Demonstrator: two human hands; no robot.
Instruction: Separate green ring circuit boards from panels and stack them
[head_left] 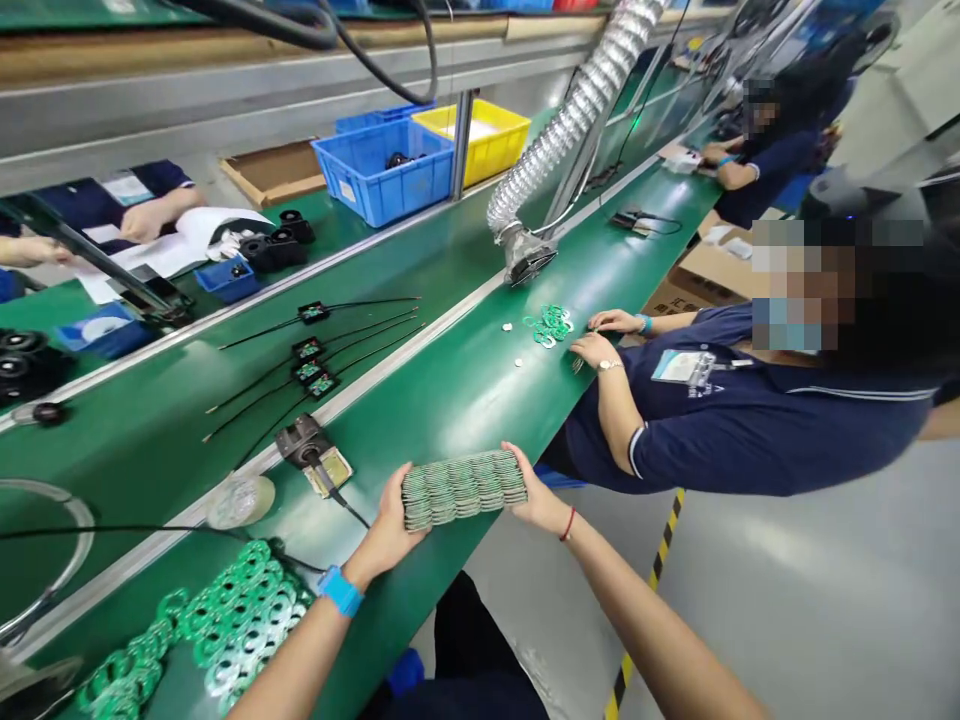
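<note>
A thick stack of green circuit board panels [465, 490] is held level between my two hands, above the front edge of the green bench. My left hand [391, 525], with a blue band on the wrist, grips the stack's left end. At the right end my right hand [536, 497] closes on it, fingers over the far corner. Ring-shaped green boards [247, 610] lie in rows and a loose heap on the bench to the left, partly behind my left forearm. A soldering iron stand [311, 450] with a sponge is just beyond my left hand.
A co-worker [675, 390] sits at the right, hands near a small pile of green rings [550, 325]. A silver exhaust duct [562, 130] hangs over the bench. Several small wired boards [309, 365] lie beyond the rail. A blue bin [386, 175] and yellow bin [487, 135] stand behind.
</note>
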